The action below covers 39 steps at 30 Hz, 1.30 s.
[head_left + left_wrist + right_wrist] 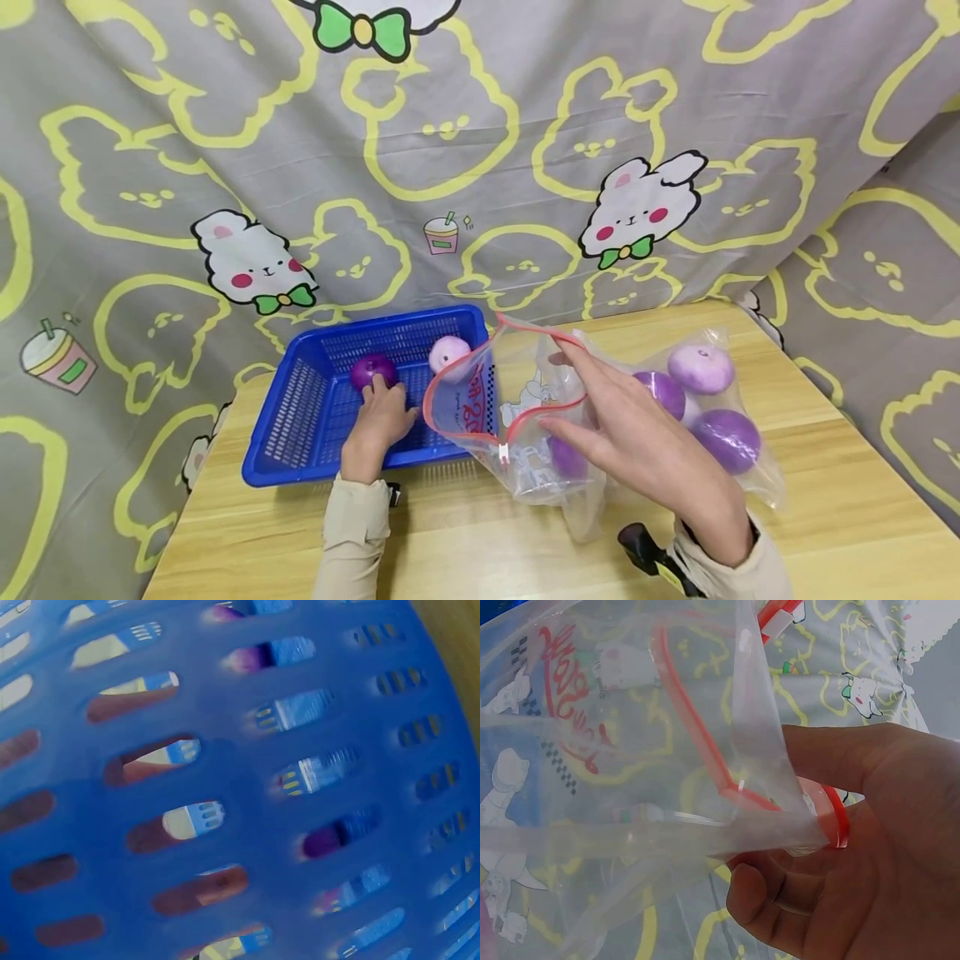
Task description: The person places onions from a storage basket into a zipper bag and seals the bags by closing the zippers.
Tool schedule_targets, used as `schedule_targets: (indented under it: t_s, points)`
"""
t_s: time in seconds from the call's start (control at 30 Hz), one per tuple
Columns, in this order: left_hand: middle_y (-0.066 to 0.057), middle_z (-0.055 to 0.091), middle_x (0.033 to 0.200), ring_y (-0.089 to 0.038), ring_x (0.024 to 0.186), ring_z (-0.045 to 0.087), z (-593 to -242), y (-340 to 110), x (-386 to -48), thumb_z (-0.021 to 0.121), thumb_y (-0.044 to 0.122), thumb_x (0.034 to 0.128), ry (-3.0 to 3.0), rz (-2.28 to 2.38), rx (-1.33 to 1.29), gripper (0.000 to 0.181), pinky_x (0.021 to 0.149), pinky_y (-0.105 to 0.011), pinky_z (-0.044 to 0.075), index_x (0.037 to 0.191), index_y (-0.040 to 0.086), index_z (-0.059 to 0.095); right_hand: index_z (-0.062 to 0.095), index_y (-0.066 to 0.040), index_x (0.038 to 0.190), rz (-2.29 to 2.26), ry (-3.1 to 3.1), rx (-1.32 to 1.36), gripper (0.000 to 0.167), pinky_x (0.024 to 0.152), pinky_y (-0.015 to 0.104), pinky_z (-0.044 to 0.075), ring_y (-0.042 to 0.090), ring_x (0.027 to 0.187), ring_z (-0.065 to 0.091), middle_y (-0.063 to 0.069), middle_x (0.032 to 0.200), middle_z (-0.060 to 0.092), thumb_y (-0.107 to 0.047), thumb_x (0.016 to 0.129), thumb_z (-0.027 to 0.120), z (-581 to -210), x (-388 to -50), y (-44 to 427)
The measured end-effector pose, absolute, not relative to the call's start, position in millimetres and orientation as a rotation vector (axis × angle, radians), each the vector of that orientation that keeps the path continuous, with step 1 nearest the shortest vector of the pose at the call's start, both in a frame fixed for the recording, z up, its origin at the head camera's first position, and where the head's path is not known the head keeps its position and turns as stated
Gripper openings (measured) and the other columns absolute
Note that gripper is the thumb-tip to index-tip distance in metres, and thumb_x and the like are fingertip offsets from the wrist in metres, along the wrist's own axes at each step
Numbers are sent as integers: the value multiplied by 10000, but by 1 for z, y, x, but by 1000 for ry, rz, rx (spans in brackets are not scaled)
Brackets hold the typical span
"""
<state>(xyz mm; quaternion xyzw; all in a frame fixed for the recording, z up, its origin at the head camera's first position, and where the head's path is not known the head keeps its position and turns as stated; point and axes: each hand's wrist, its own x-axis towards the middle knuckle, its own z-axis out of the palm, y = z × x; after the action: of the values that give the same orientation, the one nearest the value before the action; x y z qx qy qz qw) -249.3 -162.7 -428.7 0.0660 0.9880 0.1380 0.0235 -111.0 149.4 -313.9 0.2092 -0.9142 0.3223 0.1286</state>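
Note:
My left hand [384,415] reaches into a blue plastic basket [288,479], its fingertips touching a dark purple ball-shaped thing [369,367] and its thumb apart from it. In the left wrist view the basket wall [217,776] hides most of that hand. A paler purple ball [447,352] lies at the basket's right end. My right hand [652,433] holds the red-edged mouth of a clear zip bag [536,492], which gapes toward the basket. In the right wrist view, the bag's red zip edge [686,705] runs into the right hand [870,855], between thumb and fingers.
Right of the zip bag, a clear bag with several purple balls [726,442] lies on the wooden table [840,500]. A patterned cloth [480,167] hangs behind the table. Under the right forearm is a black object [641,546], perhaps part of the wrist gear.

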Motion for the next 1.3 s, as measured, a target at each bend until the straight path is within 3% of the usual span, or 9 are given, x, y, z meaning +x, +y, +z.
schedule_targets:
  t_s: [0.3, 0.43, 0.6, 0.7, 0.87, 1.07, 1.2, 1.3]
  points:
    - [-327, 179, 1565, -542, 1399, 235, -438, -171, -252, 701, 171, 906, 3113, 552, 213, 669, 961, -696, 393, 1482, 4, 405, 332, -180, 1520, 962, -2663, 643, 730, 888, 409, 537, 163, 1032, 612, 60, 1345, 584, -392, 927, 700, -315, -114, 145]
    - [-296, 251, 1562, -507, 1387, 289, -461, -177, -257, 722, 166, 891, 3299, 553, 290, 689, 913, -672, 432, 1492, 32, 414, 326, -200, 1523, 984, -2684, 634, 731, 853, 384, 546, 144, 951, 611, 64, 1355, 577, -414, 927, 691, -317, -115, 145]
    - [-299, 418, 1463, -514, 1265, 439, -475, -183, -254, 738, 135, 871, 3464, 554, 334, 583, 832, -660, 459, 1401, 12, 527, 307, -213, 1541, 1053, -2698, 621, 752, 621, 248, 504, 56, 667, 516, 55, 1264, 598, -405, 927, 695, -320, -112, 147]
    - [-318, 430, 1443, -526, 1272, 440, -466, -181, -249, 726, 158, 884, 3350, 494, 332, 554, 868, -680, 453, 1382, 3, 540, 298, -206, 1549, 1077, -2702, 600, 766, 556, 229, 481, 43, 631, 510, 52, 1237, 597, -413, 926, 694, -319, -110, 149]
    - [-325, 488, 1387, -507, 1273, 467, -448, -177, -242, 657, 140, 930, 3112, 420, 358, 471, 972, -644, 433, 1362, -19, 556, 292, -212, 1553, 1065, -2697, 608, 766, 570, 230, 485, 43, 643, 515, 63, 1311, 579, -417, 930, 687, -316, -110, 152]
    - [-253, 642, 1213, -415, 1167, 594, -434, -172, -238, 560, 109, 992, 3088, 627, 456, 322, 972, -560, 467, 1269, -47, 608, 301, -202, 1546, 1052, -2680, 655, 744, 628, 245, 497, 40, 660, 510, 76, 1361, 561, -410, 939, 677, -314, -111, 154]
    - [-262, 563, 1333, -417, 1268, 518, -427, -159, -236, 579, 233, 1004, 3019, 750, 595, 450, 1038, -566, 416, 1364, -34, 535, 330, -177, 1524, 1041, -2671, 661, 722, 628, 241, 494, 36, 660, 507, 66, 1332, 574, -394, 936, 687, -314, -111, 156]
    - [-263, 474, 1428, -443, 1342, 428, -422, -148, -235, 642, 332, 960, 2965, 742, 688, 584, 1054, -620, 375, 1436, 32, 488, 337, -173, 1520, 1047, -2674, 648, 724, 617, 240, 494, 42, 660, 509, 53, 1263, 590, -389, 930, 697, -314, -111, 157]
